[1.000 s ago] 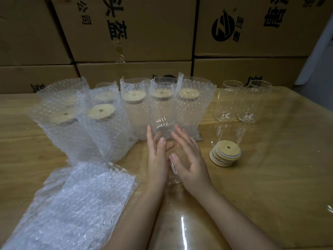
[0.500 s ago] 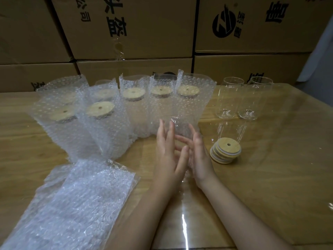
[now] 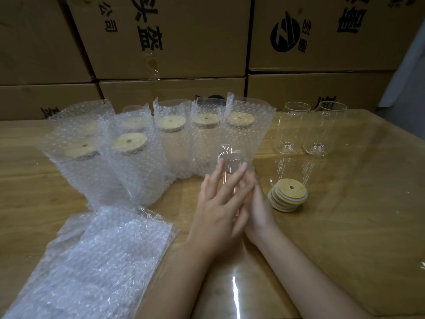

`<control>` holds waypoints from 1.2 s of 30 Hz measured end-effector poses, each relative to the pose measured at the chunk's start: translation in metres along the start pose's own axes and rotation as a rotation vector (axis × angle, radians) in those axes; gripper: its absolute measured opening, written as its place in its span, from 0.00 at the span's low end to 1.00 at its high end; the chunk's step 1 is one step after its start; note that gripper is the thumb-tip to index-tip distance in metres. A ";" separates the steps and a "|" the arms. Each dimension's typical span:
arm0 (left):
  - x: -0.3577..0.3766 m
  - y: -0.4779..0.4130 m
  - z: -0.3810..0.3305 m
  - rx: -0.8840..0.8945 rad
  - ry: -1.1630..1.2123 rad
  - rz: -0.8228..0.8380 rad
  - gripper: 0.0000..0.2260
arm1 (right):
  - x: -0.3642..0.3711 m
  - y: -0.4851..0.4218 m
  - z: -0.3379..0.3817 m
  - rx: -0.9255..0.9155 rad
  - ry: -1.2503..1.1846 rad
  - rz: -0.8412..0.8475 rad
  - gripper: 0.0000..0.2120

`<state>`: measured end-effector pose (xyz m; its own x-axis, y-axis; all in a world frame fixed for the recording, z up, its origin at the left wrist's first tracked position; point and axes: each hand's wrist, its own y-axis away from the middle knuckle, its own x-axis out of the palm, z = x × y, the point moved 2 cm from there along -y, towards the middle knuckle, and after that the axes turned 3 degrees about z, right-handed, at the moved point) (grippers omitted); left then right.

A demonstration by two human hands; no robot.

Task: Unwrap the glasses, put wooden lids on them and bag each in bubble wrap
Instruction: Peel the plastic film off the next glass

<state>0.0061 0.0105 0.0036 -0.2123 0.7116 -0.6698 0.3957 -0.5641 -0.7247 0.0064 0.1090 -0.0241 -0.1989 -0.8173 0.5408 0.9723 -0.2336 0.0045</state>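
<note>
Two hands on one clear glass: smooth, transparent, roughly cylindrical, its far end tipped away toward the bagged row. Can't tell if its near end touches the counter. Left hand shows its back, with the fingers straight, slightly spread and flat against the glass's side. Right hand is mostly hidden behind the left, on the opposite side. What shows of its fingers looks straight too, partly blurred through the glass. So the glass is sandwiched between flat palms, with no curl round it. Behind the hands is a row of bagged glasses, standing upright in dimpled, translucent bubble wrap with the bag tops open and flared. Each visible one carries a round wooden lid with a small centre hole. At least six lids show through; the back left is too hazy to count. Right of the row stand two bare glasses, upright, just beside each other, mouths up, nothing in them. The lid stack sits just right of the right hand: flat wooden discs with pale rings between them, slightly skewed, the top one with a centre hole. At near left, a pile of flat bubble wrap bags lies on the counter, crinkled and shiny. The counter is wood grain under a glossy clear sheet. Cardboard boxes with black print are stacked along the back.
</note>
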 end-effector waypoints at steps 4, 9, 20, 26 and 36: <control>-0.008 -0.003 0.002 -0.141 0.229 -0.141 0.14 | 0.006 0.008 0.002 -0.162 0.086 0.011 0.19; -0.009 -0.001 -0.002 -0.274 0.427 -0.208 0.17 | 0.014 0.022 0.006 -0.334 0.238 0.052 0.22; 0.001 0.002 0.026 -0.932 1.582 -0.244 0.31 | 0.025 0.032 0.006 -0.812 0.961 0.096 0.22; -0.003 0.008 0.035 -1.087 1.675 -0.019 0.22 | 0.020 0.034 0.005 -0.886 1.226 0.247 0.32; 0.011 0.014 0.035 -1.216 1.960 0.041 0.27 | 0.019 0.035 0.007 -0.929 1.201 0.231 0.27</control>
<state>-0.0220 -0.0038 -0.0194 0.3296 0.5377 0.7760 0.6998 -0.6909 0.1815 0.0373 0.0889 -0.0076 -0.4818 -0.7033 -0.5228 0.6681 0.0913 -0.7385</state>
